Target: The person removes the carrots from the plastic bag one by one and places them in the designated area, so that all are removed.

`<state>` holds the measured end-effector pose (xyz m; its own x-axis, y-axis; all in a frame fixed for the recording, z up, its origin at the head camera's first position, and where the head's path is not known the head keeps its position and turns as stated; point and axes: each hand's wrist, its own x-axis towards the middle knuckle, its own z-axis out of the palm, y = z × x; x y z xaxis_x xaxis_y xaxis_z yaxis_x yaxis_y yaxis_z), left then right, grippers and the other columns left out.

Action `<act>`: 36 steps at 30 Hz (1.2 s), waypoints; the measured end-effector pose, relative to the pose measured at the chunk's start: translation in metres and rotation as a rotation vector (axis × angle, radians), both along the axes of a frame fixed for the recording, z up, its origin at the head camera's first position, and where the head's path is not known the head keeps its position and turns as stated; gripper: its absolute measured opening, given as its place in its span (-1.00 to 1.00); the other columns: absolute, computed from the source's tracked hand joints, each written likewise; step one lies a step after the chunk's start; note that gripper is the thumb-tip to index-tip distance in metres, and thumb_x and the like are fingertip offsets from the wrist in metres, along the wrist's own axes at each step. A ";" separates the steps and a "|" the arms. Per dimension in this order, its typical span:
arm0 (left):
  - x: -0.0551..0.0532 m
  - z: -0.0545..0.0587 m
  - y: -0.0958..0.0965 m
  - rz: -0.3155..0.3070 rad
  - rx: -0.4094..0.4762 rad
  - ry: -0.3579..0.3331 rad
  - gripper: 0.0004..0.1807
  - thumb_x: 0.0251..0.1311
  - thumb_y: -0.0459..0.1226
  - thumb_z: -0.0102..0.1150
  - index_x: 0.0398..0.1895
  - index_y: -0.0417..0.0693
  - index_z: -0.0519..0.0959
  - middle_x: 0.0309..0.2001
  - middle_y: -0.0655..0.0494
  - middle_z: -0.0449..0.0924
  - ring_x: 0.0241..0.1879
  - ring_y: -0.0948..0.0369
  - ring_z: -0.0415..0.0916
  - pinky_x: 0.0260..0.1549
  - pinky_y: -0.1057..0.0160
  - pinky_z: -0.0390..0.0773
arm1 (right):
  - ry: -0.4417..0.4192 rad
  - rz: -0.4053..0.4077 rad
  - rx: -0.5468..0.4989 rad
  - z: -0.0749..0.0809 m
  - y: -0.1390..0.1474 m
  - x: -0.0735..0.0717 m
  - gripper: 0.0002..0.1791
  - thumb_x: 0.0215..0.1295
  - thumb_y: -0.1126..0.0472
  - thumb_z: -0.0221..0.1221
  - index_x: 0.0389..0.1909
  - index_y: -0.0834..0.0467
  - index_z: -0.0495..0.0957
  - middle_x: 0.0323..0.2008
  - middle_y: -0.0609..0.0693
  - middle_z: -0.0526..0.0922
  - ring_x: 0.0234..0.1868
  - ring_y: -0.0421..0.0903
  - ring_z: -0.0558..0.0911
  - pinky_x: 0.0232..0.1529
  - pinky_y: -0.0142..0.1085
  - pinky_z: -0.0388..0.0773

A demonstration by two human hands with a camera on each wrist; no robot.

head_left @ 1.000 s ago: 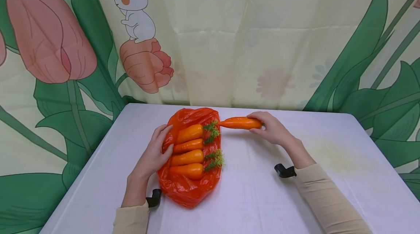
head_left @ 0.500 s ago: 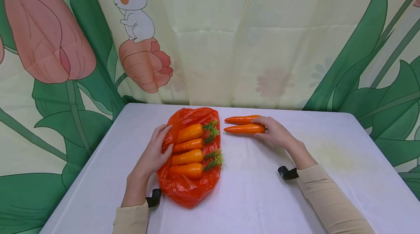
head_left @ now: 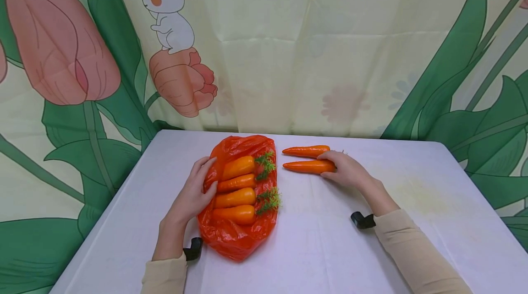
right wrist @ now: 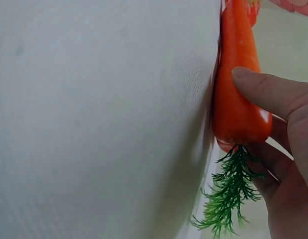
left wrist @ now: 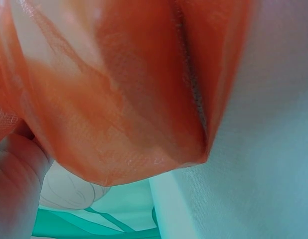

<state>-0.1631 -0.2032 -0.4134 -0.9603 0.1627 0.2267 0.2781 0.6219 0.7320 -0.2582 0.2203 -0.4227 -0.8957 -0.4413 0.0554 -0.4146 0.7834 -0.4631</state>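
A red plastic bag lies on the table with several orange carrots in its opening, their green tops toward the right. My left hand holds the bag's left edge between thumb and fingers. Thin film of the bag fills much of the left wrist view. To the bag's right, two carrots lie side by side, tips toward it. My right hand pinches the nearer carrot by its thick end; its thumb lies across the top, and the green leaves hang free. The farther carrot lies just behind.
White cloth covers the table. A curtain printed with tulips and a rabbit hangs along its back edge. Black wrist cameras stick out by both cuffs, the left one close to the bag.
My right hand has drawn its carrot slightly toward me and away from the bag, so a second carrot now shows behind it. The left hand and bag stay put.
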 end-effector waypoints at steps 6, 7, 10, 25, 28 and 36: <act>0.000 0.000 -0.001 0.001 -0.006 0.002 -0.26 0.32 -0.46 0.18 0.54 -0.08 0.19 0.47 -0.03 0.07 0.37 -0.06 0.23 0.21 -0.08 0.43 | 0.010 -0.025 -0.006 0.002 0.004 0.004 -0.50 0.24 0.23 0.40 0.19 0.21 0.57 0.16 0.18 0.56 0.23 0.23 0.45 0.34 0.19 0.27; 0.000 0.000 -0.001 0.001 -0.007 0.001 -0.26 0.32 -0.46 0.18 0.54 -0.08 0.19 0.47 -0.03 0.07 0.37 -0.06 0.23 0.21 -0.08 0.42 | 0.012 -0.030 -0.006 0.002 0.005 0.005 -0.51 0.24 0.23 0.40 0.18 0.21 0.57 0.16 0.19 0.56 0.22 0.22 0.45 0.33 0.19 0.29; 0.000 0.000 0.000 -0.001 -0.005 -0.004 -0.26 0.32 -0.46 0.18 0.54 -0.07 0.19 0.48 -0.03 0.07 0.37 -0.07 0.23 0.21 -0.08 0.42 | 0.026 -0.036 -0.006 0.002 0.006 0.007 -0.55 0.24 0.24 0.40 0.14 0.20 0.59 0.14 0.18 0.55 0.18 0.19 0.45 0.28 0.18 0.36; 0.000 -0.001 -0.001 -0.002 -0.011 0.000 -0.26 0.32 -0.46 0.18 0.54 -0.08 0.18 0.48 -0.03 0.06 0.37 -0.06 0.22 0.22 -0.08 0.42 | 0.089 -0.031 0.000 -0.001 0.005 0.004 -0.61 0.21 0.28 0.41 0.06 0.21 0.62 0.04 0.15 0.59 0.06 0.15 0.51 0.20 0.12 0.45; 0.000 -0.001 -0.001 -0.001 -0.011 0.003 -0.26 0.32 -0.46 0.17 0.54 -0.08 0.19 0.48 -0.03 0.07 0.37 -0.06 0.22 0.22 -0.08 0.42 | 0.095 -0.031 0.002 -0.001 0.004 0.002 -0.61 0.21 0.28 0.41 0.07 0.21 0.62 0.04 0.15 0.60 0.06 0.14 0.51 0.19 0.12 0.46; 0.000 -0.001 -0.001 0.001 -0.007 0.003 -0.26 0.32 -0.47 0.17 0.54 -0.08 0.19 0.48 -0.03 0.06 0.37 -0.06 0.22 0.21 -0.07 0.43 | 0.109 -0.028 0.013 0.001 0.003 0.000 -0.59 0.22 0.26 0.40 0.08 0.23 0.61 0.08 0.19 0.59 0.11 0.19 0.50 0.24 0.14 0.41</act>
<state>-0.1627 -0.2046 -0.4143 -0.9597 0.1634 0.2286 0.2799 0.6273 0.7267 -0.2586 0.2231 -0.4222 -0.8967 -0.4175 0.1473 -0.4397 0.8011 -0.4061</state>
